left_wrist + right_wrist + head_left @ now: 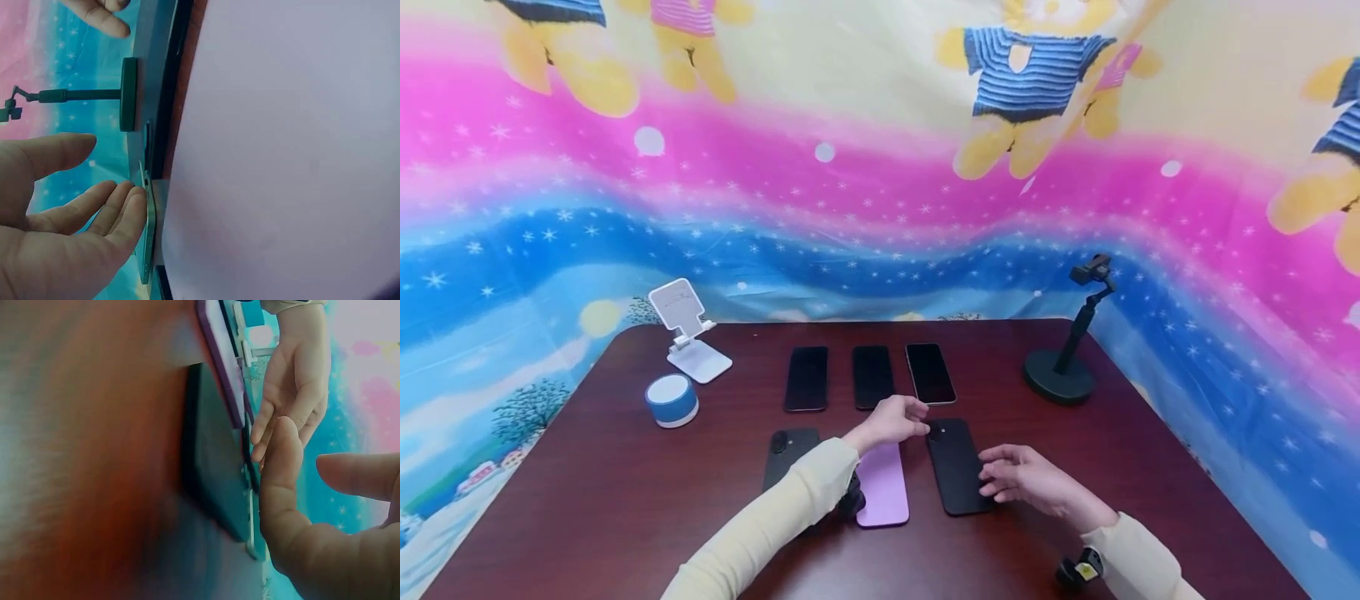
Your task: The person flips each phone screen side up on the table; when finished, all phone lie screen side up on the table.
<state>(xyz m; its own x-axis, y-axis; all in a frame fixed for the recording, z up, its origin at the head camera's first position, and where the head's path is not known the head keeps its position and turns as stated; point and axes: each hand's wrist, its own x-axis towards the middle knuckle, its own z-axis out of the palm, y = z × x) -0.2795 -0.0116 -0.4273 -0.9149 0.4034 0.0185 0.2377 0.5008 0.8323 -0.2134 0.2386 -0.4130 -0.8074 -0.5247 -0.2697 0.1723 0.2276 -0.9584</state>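
Note:
A black phone (957, 467) lies back up on the table between my hands. My left hand (891, 421) reaches over the top of a lilac phone (883, 496), fingertips close to the black phone's upper left corner. At the black phone's right edge is my right hand (1018, 479), its fingers loosely bent. In the right wrist view, thumb and fingers of the right hand (312, 531) stand apart with nothing between them. The left wrist view shows the left hand (62, 225) with parted fingers, beside the large lilac back (287, 144).
A dark grey phone (782, 454) lies left of the lilac one, partly under my left sleeve. Behind are three phones, screens up: left (807, 379), middle (872, 375), right (931, 372). A white phone stand (700, 358), blue-and-white cylinder (672, 402) and black stand (1060, 377) flank them.

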